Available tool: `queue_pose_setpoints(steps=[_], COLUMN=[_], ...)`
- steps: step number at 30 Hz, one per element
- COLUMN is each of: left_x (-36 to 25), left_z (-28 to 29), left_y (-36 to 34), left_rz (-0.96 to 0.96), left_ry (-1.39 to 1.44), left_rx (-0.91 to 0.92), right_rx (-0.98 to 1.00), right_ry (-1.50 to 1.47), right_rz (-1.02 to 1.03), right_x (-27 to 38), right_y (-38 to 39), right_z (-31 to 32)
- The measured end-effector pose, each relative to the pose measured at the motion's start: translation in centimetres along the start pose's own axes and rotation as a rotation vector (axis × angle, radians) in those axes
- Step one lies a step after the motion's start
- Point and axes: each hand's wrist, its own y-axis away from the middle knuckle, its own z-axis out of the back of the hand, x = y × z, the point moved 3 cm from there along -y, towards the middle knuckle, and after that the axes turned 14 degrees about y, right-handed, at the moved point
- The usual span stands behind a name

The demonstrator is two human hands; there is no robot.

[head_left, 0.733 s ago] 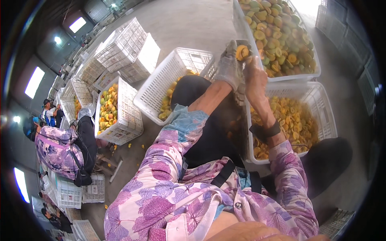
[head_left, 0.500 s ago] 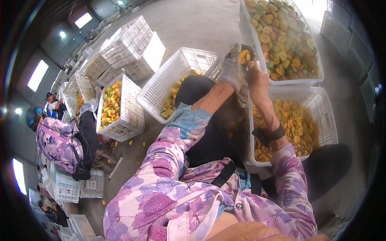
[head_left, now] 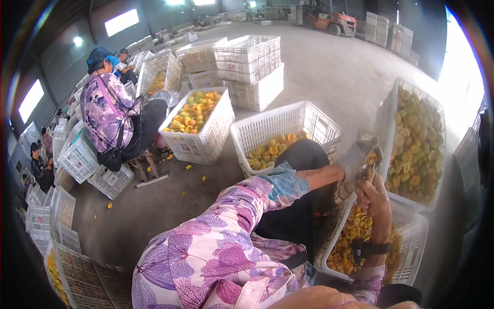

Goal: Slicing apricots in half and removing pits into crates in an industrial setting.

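My left hand (head_left: 354,160), in a dirty pale glove, is closed around a yellow-orange peach half (head_left: 371,158). Just below it, my bare right hand (head_left: 374,196) grips a small metal-looking tool (head_left: 369,174), whose end meets the fruit. Its exact kind is blurred. Beneath my right forearm, a white crate (head_left: 411,247) holds many cut yellow pieces. Beyond my hands on the right stands another crate (head_left: 441,154) full of greenish-yellow fruit. Left of my knee, a third white crate (head_left: 247,131) is partly filled with peaches.
A full fruit crate (head_left: 208,139) stands at the left, with stacked empty crates (head_left: 247,62) behind it. A co-worker in a floral top (head_left: 105,110) sits on a low stool (head_left: 149,172). Fruit scraps dot the floor. Far back is a red forklift (head_left: 332,21).
The view has swung left and up, bringing the co-worker and forklift into sight. Both hands still work at the fruit, with the right hand now lower against it.
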Motion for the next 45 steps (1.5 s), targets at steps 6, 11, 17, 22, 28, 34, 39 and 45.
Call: queue_pose_setpoints(steps=[6, 11, 17, 22, 28, 34, 39, 45], left_x=[1.4, 2.2, 4.0, -6.8, -3.7, 1.5, 0.8, 5.1], left_z=[0.8, 1.3, 1.5, 10.8, 9.4, 9.1, 4.8, 6.4], left_y=[-0.6, -0.7, -3.3, -6.4, -6.2, -7.1, -4.4, -3.9], left_rz=[-0.113, 0.051, 0.380, -0.259, -0.577, -0.202, 0.104, 0.473], left_ry=[-0.432, -0.251, 0.481, -0.311, -1.089, -0.819, -0.712, 0.042], left_rx=[0.005, 0.031, -0.232, -0.744, -0.678, -0.451, -0.415, -0.393], right_rx=[-0.232, 0.125, 0.198, -0.038, -0.447, -0.474, -0.526, -0.704], right_ry=[0.735, -0.031, 1.110, 1.466, 1.668, 1.656, 1.629, 1.420], right_rz=[-0.034, -0.086, 0.144, 0.210, -0.085, -0.179, -0.215, -0.067], right_x=[-3.5, -1.5, -0.2, 0.4, -7.1, -9.8, -10.7, -10.5], right_y=[-1.8, 0.7, -0.5, -0.9, -3.3, -5.8, -5.9, -5.4], right_z=[0.7, -0.4, 5.7, 17.3, 26.8, 26.4, 27.1, 28.3])
